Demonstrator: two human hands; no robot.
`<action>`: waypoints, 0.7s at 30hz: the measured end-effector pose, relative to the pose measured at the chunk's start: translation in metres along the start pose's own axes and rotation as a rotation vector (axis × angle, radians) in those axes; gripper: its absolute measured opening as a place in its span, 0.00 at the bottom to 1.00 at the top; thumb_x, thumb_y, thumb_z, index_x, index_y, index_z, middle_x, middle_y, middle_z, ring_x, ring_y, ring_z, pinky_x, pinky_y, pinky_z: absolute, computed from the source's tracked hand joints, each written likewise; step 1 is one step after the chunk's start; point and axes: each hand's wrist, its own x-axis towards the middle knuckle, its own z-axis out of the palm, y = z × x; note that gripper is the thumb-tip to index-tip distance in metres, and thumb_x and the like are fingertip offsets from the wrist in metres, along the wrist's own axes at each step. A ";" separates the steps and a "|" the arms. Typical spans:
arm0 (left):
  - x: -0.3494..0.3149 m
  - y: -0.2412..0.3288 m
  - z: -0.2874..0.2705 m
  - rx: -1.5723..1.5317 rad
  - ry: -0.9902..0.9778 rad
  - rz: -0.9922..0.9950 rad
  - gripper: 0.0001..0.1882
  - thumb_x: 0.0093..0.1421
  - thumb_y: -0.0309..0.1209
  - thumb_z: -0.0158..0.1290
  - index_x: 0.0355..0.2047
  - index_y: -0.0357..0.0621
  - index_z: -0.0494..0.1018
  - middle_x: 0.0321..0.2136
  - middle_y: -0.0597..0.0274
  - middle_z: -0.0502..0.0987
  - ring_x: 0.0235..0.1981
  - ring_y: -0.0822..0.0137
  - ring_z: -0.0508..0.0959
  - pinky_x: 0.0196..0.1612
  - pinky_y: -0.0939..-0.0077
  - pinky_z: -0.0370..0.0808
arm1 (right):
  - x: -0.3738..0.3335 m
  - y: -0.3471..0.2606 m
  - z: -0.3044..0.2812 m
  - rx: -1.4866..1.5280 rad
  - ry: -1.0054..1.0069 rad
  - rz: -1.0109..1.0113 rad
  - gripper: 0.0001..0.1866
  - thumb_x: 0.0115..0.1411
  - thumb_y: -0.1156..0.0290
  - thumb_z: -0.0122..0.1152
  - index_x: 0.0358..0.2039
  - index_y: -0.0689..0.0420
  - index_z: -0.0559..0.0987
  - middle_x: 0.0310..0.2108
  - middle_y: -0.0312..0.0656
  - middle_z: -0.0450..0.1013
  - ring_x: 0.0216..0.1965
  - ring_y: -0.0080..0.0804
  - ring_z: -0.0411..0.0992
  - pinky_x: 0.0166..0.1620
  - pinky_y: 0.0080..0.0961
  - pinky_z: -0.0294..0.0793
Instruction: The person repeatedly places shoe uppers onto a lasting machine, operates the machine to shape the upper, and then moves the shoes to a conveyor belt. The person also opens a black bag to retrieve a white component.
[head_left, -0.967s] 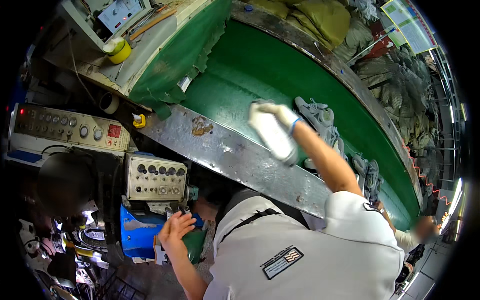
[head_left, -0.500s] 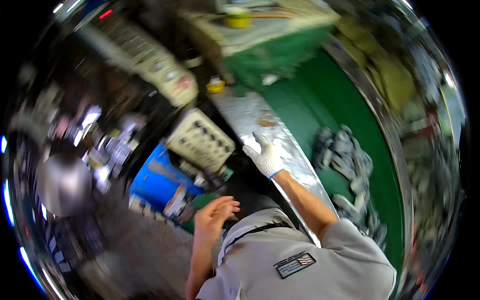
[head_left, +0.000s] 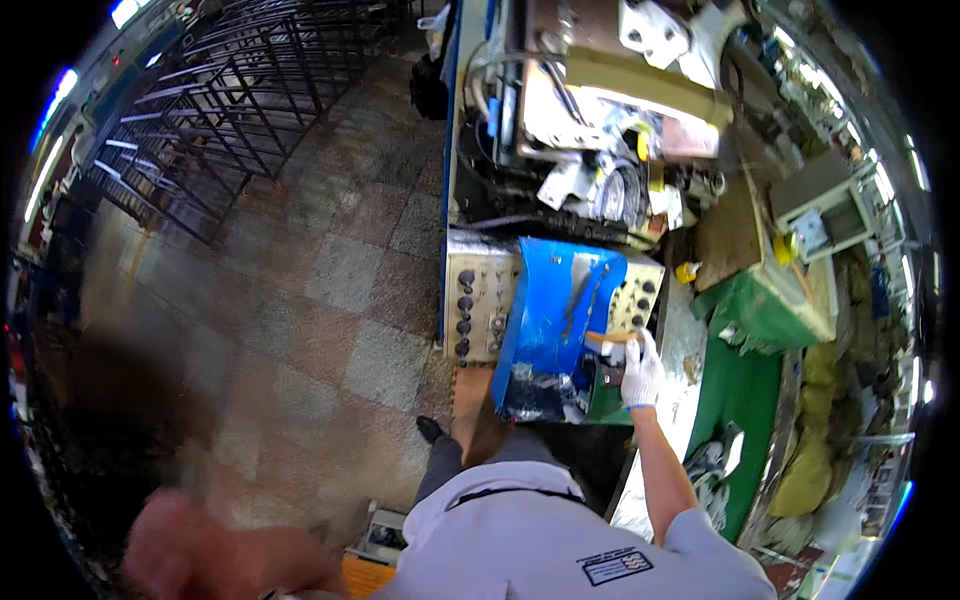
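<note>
Head view: a tan strip-shaped handle [head_left: 608,338] lies across the right edge of the blue plastic bin [head_left: 540,290], its right end at the fingertips of the gloved right hand [head_left: 643,372]; whether that grip is closed cannot be told. Left hand [head_left: 205,552] blurred, grip indeterminate. Handle judged light, stiff; best held by its right end. Shirt patch [head_left: 617,567]: lettering not legible.

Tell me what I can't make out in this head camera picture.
All in the head view:
Left hand: blurred, so its fingers can't be told apart.
Right hand: its contact with the tan strip is too small to judge.
Knobbed control panels: partly hidden behind the blue cover.
</note>
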 end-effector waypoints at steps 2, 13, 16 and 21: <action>0.035 -0.026 -0.024 0.221 0.051 0.279 0.09 0.65 0.32 0.54 0.35 0.37 0.75 0.31 0.56 0.79 0.33 0.61 0.77 0.40 0.65 0.77 | -0.007 0.026 -0.011 0.028 0.017 0.026 0.25 0.69 0.57 0.55 0.59 0.61 0.75 0.52 0.56 0.76 0.55 0.47 0.75 0.58 0.34 0.71; 0.184 -0.160 0.063 0.184 -0.379 0.599 0.10 0.63 0.30 0.54 0.33 0.33 0.76 0.28 0.52 0.79 0.30 0.59 0.79 0.36 0.65 0.78 | -0.002 -0.070 0.030 -0.200 0.398 0.021 0.24 0.66 0.66 0.57 0.59 0.65 0.73 0.53 0.55 0.76 0.52 0.48 0.75 0.61 0.39 0.67; 0.220 -0.204 0.099 0.124 -0.413 0.602 0.10 0.62 0.29 0.54 0.33 0.32 0.76 0.28 0.51 0.79 0.29 0.59 0.79 0.35 0.65 0.78 | 0.000 -0.169 0.078 -0.203 0.308 -0.127 0.23 0.61 0.74 0.58 0.57 0.66 0.74 0.54 0.55 0.74 0.55 0.50 0.73 0.64 0.39 0.64; 0.290 -0.281 0.159 0.027 -0.469 0.584 0.10 0.61 0.28 0.54 0.31 0.30 0.76 0.27 0.50 0.79 0.28 0.58 0.79 0.34 0.64 0.79 | 0.013 -0.316 0.225 0.247 -0.008 -0.206 0.20 0.56 0.81 0.61 0.51 0.66 0.77 0.53 0.56 0.75 0.55 0.50 0.75 0.60 0.38 0.72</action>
